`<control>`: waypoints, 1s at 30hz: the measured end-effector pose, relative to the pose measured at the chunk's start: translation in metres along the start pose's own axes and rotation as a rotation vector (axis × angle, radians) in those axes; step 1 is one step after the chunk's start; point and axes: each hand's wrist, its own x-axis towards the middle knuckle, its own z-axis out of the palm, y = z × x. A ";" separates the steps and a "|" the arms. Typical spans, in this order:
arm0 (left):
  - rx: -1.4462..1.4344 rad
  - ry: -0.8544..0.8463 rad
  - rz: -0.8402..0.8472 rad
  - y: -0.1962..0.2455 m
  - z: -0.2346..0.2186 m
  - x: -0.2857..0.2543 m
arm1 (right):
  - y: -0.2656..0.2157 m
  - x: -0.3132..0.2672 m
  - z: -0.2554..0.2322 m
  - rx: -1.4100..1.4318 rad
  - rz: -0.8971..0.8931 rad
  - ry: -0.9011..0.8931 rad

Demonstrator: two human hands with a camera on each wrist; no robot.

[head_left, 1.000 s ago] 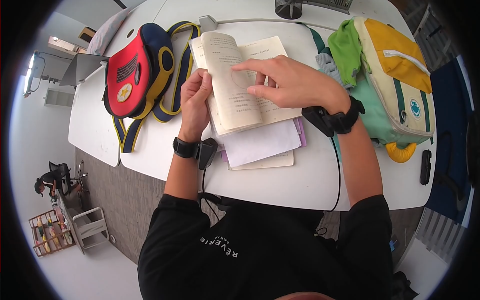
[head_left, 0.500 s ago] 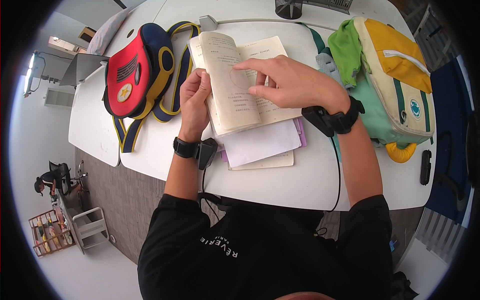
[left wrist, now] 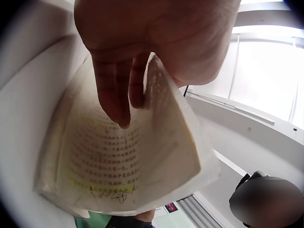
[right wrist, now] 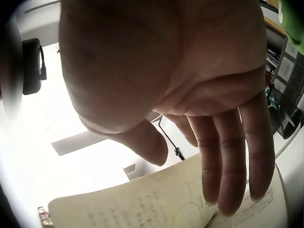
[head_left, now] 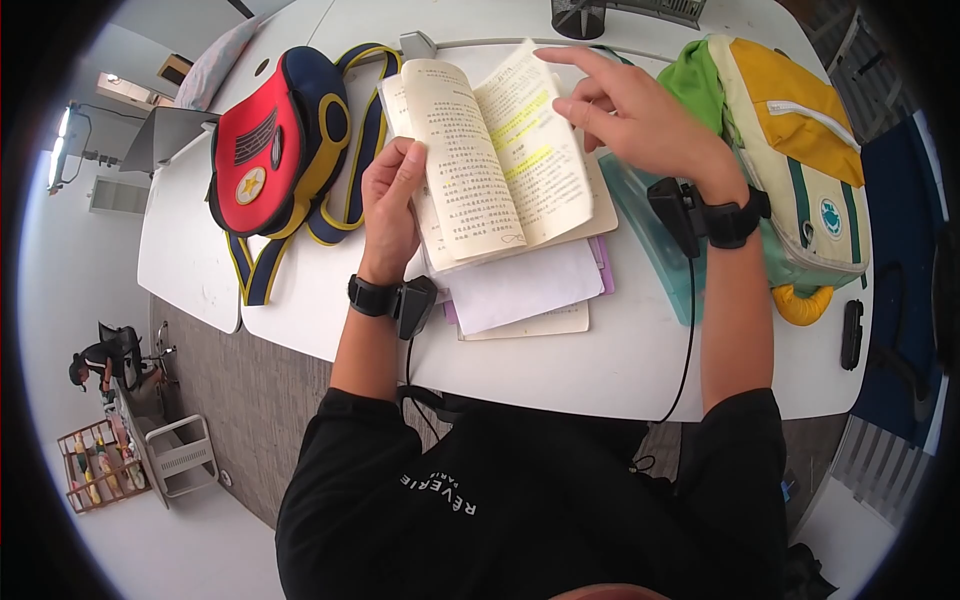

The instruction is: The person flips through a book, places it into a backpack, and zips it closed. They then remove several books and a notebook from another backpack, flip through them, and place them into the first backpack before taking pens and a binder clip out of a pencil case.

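Note:
An open book [head_left: 455, 150] is held up by my left hand [head_left: 390, 215], thumb on the left page's outer edge and fingers behind. A raised right-hand page [head_left: 545, 150] bears yellow highlighting. At its upper corner is my right hand [head_left: 645, 115], index finger extended and thumb apart, near the page edge; whether they pinch it I cannot tell. From the left wrist, the left hand [left wrist: 156, 38] reaches over the book [left wrist: 104, 152]. The right wrist view has the right hand [right wrist: 190, 95] with long, fairly straight fingers above a page [right wrist: 137, 204].
White paper [head_left: 525, 290] and a purple-edged item [head_left: 607, 270] lie under the book. A red and navy bag [head_left: 250, 150] stands left. On the right are a teal translucent case [head_left: 655, 250], a cream and yellow backpack [head_left: 800, 150] and a black object [head_left: 851, 335].
My right hand has moved up and right from the middle of the book to the page's upper corner. Different pages show, one highlighted in yellow. The left hand keeps its hold.

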 end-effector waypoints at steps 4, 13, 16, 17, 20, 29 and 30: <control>0.014 0.005 -0.013 -0.001 -0.002 0.000 | 0.004 -0.001 -0.006 -0.024 0.005 0.013; 0.030 0.011 -0.008 0.001 0.000 0.000 | 0.004 -0.002 -0.007 -0.079 -0.008 0.022; 0.014 0.006 -0.002 0.001 0.000 0.000 | 0.003 -0.002 -0.007 -0.106 -0.020 0.035; 0.013 0.007 -0.001 0.001 0.000 0.000 | 0.003 -0.002 -0.008 -0.132 -0.034 0.044; 0.020 0.005 -0.005 0.000 -0.002 0.000 | 0.003 -0.002 -0.006 -0.121 -0.057 0.073; 0.012 -0.002 0.007 -0.001 -0.002 0.000 | 0.003 -0.002 -0.005 -0.116 -0.040 0.073; 0.019 -0.006 0.010 -0.001 -0.002 0.000 | 0.003 -0.002 -0.006 -0.116 -0.040 0.073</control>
